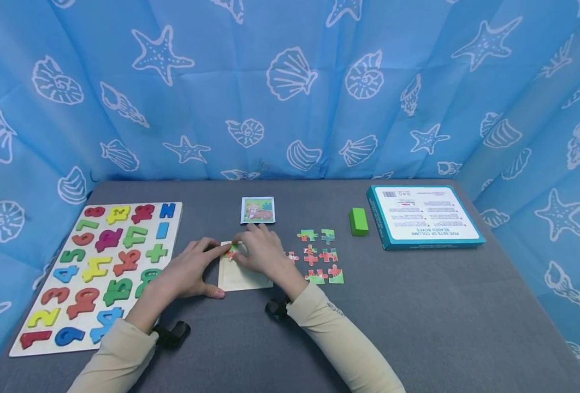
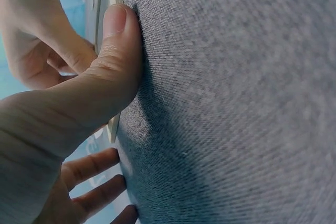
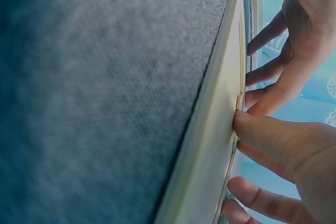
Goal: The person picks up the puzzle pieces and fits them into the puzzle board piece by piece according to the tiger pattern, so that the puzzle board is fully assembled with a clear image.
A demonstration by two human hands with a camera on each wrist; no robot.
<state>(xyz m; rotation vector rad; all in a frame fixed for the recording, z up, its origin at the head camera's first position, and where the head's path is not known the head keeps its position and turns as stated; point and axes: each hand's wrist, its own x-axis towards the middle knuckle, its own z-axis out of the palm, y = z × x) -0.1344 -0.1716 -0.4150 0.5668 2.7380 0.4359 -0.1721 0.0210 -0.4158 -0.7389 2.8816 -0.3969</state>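
Observation:
In the head view, a small pale wooden puzzle board [image 1: 243, 278] lies flat on the grey table. A red and green jigsaw piece [image 1: 231, 251] shows at its far left corner, partly hidden by fingers. My left hand [image 1: 189, 270] spans the board's left side, its index fingertip by that piece and its thumb [image 2: 118, 51] at the near left corner. Over the far part of the board, my right hand [image 1: 262, 251] pinches a piece low against the surface, its thumb [image 3: 262, 129] and fingers close together; most of that piece is hidden.
Several loose jigsaw pieces [image 1: 316, 275] lie right of the board. Behind it is a bear picture card [image 1: 258, 210]. A number board [image 1: 137, 215] fills the left side. A green block [image 1: 359, 221] and a teal-edged box [image 1: 427, 215] stand at the right, before a blue curtain [image 1: 319, 109].

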